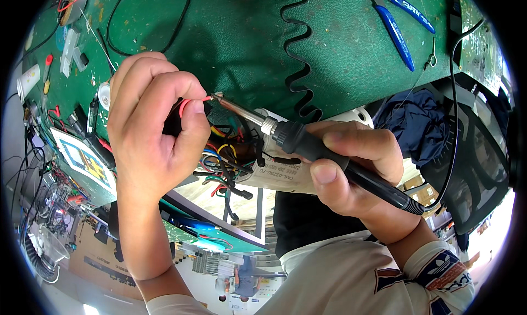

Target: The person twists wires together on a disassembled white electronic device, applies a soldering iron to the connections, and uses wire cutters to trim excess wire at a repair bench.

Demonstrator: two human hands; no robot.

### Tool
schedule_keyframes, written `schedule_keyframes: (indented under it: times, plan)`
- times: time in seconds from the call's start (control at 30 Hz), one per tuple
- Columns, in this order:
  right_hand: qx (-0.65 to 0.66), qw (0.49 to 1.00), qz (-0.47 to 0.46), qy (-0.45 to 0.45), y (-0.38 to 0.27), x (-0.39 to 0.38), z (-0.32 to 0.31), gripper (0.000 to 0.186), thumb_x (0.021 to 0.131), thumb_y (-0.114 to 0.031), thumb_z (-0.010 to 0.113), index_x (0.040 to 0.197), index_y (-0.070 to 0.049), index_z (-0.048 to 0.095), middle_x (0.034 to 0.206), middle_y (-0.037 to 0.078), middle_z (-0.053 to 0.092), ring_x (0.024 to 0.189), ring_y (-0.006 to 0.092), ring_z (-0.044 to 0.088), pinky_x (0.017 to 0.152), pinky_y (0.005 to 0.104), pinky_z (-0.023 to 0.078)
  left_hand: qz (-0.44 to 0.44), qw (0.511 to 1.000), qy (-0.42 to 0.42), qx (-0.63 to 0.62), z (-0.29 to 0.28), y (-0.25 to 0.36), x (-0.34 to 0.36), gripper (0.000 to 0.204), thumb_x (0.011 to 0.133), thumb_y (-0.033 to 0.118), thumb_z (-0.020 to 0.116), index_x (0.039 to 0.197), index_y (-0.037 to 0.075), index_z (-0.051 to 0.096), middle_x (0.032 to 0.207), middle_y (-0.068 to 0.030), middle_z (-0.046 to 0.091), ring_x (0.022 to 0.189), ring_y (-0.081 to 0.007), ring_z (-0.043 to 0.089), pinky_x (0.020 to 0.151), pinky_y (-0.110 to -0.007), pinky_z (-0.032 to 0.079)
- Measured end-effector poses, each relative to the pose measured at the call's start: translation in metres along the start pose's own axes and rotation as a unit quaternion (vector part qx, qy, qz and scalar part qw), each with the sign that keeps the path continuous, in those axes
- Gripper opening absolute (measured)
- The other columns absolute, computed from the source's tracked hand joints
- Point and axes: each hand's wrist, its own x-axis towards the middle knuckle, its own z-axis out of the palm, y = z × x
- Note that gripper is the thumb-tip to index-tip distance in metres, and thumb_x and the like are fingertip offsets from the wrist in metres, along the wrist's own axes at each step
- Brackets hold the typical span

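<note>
My left hand [156,114] pinches a red wire [185,105] between thumb and forefinger, its stripped end pointing right. In my right hand [357,167] is a black-handled soldering iron [313,144], gripped like a pen and slanting up to the left. The iron's tip is at the wire's bare end and seems to touch it. Below the two hands lies a bundle of coloured wires [225,150] with black sleeved ends, beside a pale labelled bag or sheet [277,175]. What lies behind my left fingers is hidden.
Blue-handled pliers [396,32] lie at the far right of the green mat [230,35]. A wavy black cord [296,51] crosses the mat. The iron's cable [454,106] loops at the right, by a dark mesh chair [466,156]. Tools and a white cup [27,80] are at the left.
</note>
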Motion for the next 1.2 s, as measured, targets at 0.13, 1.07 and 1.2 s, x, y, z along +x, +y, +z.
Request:
schedule_keyframes:
  times: [0.13,1.07,1.2]
  plan:
    - [-0.013,1.0,-0.022,-0.011,0.0008,0.0014,-0.0013,0.032,0.083,-0.01,0.086,0.102,0.004,0.063,0.085,0.018,0.074,0.074,0.0237,0.076,0.062,0.0296,0.059,-0.002,1.0,-0.002,-0.001,0.0001,0.0002,0.0013,0.014,0.07,0.002,0.068,0.083,0.006,0.064,0.085,-0.0086,0.058,0.087,-0.0309,0.06,0.079,-0.04,0.047]
    - [0.016,0.998,-0.061,-0.028,0.0038,0.0084,-0.0063,0.033,0.081,-0.006,0.085,0.102,0.005,0.062,0.081,0.019,0.072,0.076,0.033,0.077,0.064,0.0363,0.062,-0.019,1.0,-0.011,-0.003,-0.0004,0.0049,0.0035,0.011,0.073,0.006,0.07,0.082,0.005,0.063,0.085,-0.0097,0.058,0.087,-0.0314,0.06,0.081,-0.04,0.048]
    - [0.013,0.998,-0.061,-0.03,0.004,0.0083,-0.0071,0.034,0.081,-0.006,0.085,0.102,0.005,0.062,0.079,0.018,0.072,0.076,0.0333,0.077,0.064,0.0367,0.062,-0.019,1.0,-0.013,-0.001,-0.0005,0.0053,0.0045,0.011,0.074,0.008,0.07,0.082,0.005,0.063,0.085,-0.0097,0.057,0.087,-0.0315,0.06,0.081,-0.04,0.048]
